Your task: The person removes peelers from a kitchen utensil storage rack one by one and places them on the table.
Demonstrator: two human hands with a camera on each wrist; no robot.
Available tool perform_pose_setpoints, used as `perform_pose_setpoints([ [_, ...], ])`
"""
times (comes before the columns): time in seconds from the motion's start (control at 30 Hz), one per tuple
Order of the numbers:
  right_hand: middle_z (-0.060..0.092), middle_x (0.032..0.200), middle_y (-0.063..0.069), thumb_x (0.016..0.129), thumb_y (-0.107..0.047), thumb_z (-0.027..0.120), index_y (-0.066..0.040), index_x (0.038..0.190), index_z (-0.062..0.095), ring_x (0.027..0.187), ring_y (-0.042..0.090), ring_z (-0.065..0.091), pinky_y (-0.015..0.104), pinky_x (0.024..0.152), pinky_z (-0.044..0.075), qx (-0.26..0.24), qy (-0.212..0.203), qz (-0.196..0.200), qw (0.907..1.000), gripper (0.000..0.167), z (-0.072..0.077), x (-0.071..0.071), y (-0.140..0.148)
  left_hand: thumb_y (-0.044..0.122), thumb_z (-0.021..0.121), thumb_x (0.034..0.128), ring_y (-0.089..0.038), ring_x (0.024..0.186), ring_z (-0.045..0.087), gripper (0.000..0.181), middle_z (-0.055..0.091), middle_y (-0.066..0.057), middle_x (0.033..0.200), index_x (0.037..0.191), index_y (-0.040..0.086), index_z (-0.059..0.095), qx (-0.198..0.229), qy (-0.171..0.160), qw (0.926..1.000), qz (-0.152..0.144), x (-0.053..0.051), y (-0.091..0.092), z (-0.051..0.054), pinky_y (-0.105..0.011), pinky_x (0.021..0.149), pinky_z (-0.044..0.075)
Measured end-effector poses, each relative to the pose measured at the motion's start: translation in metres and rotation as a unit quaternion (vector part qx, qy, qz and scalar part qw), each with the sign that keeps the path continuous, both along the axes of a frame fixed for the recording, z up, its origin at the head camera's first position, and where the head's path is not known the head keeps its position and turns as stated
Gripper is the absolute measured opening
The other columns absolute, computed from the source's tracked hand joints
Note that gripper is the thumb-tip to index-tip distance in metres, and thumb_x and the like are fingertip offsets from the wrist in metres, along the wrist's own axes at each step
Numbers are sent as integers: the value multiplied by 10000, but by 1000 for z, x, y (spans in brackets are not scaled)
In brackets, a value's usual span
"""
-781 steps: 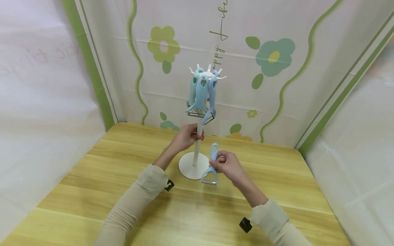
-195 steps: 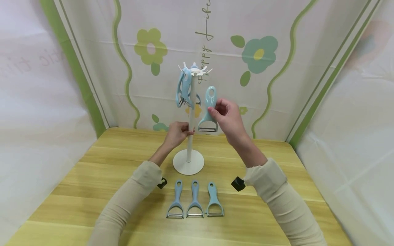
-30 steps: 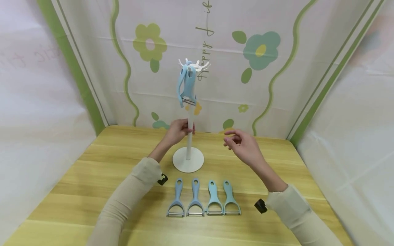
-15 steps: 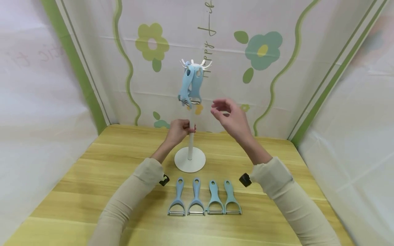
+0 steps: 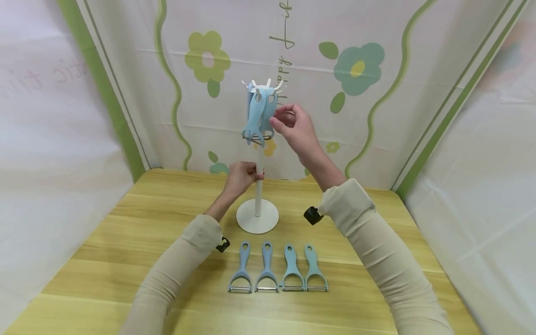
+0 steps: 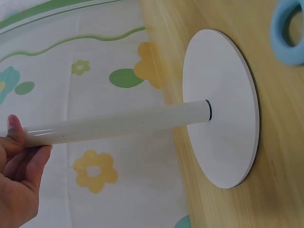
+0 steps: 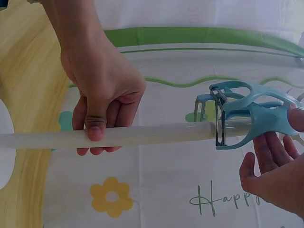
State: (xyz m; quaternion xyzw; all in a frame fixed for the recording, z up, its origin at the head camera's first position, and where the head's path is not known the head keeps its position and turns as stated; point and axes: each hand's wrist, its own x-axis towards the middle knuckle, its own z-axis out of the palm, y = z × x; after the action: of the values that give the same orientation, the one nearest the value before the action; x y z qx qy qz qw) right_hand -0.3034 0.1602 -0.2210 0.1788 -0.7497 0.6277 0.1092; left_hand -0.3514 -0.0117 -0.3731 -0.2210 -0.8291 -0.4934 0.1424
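My left hand grips the white pole of the stand below its hooks; the left wrist view shows thumb and fingers round the pole. Up at the hooks, my right hand has thumb and fingers on the handle of a light blue peeler. In the right wrist view the right hand holds that peeler by its handle. Another light blue peeler hangs beside it, and a bluer one is partly hidden behind.
Several peelers lie in a row in front of the round white base: two grey-blue ones at left, two teal ones at right. A patterned curtain stands behind the wooden table.
My right hand has moved up and left from beside the stand to a hanging peeler and taken hold of it. The hooks have turned a little; my left hand stays on the pole.
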Motion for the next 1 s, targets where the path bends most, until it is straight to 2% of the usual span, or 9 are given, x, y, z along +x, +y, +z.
perform_pose_setpoints([
  [0.13, 692, 1145, 132, 974, -120, 640, -43, 1289, 502, 1069, 194, 643, 334, 1034, 528, -302, -261, 102, 9992, 353, 5, -6, -3, -45, 732, 860, -309, 850, 764, 158, 757, -228, 928, 1014, -80, 747, 51, -124, 9999, -26, 2, 0, 1, -304, 723, 634],
  [0.27, 665, 941, 28, 984, -80, 614, 34, 1258, 584, 895, 122, 619, 225, 853, 550, -404, -175, 65, 9990, 298, 11, -7, -3, -31, 741, 858, -306, 856, 764, 182, 759, -221, 940, 1036, -66, 748, -20, -189, 9998, 9, 3, 0, 2, -310, 725, 635],
  [0.4, 620, 902, 5, 990, -52, 592, 85, 1185, 619, 842, 104, 584, 160, 742, 535, -459, -102, 7, 9989, 240, 17, -3, -2, -24, 748, 854, -308, 866, 762, 207, 760, -213, 946, 1057, -65, 742, -101, -259, 9996, 7, 4, -2, 5, -325, 740, 636],
  [0.6, 595, 917, 29, 992, -66, 588, 68, 1124, 612, 855, 130, 553, 177, 763, 530, -495, 25, -56, 9988, 189, 24, 3, 2, -17, 755, 850, -319, 876, 760, 213, 759, -217, 945, 1052, -84, 737, -139, -254, 9996, -52, 3, -4, 5, -346, 755, 636],
  [0.8, 594, 931, 33, 984, -69, 599, 63, 1111, 616, 873, 132, 548, 197, 794, 520, -809, 90, -172, 9965, 184, 29, 10, 10, 0, 760, 852, -312, 877, 761, 195, 761, -210, 942, 1037, -62, 749, -161, -188, 9997, -41, 1, -6, 3, -344, 751, 636],
  [1.0, 592, 934, 44, 985, -58, 595, 38, 1073, 616, 868, 146, 548, 182, 784, 541, -1043, -100, 2, 9945, 132, 22, 22, 25, 38, 771, 855, -310, 882, 761, 209, 764, -202, 943, 1044, -49, 753, -211, -184, 9996, 23, 2, -7, 4, -363, 745, 637],
])
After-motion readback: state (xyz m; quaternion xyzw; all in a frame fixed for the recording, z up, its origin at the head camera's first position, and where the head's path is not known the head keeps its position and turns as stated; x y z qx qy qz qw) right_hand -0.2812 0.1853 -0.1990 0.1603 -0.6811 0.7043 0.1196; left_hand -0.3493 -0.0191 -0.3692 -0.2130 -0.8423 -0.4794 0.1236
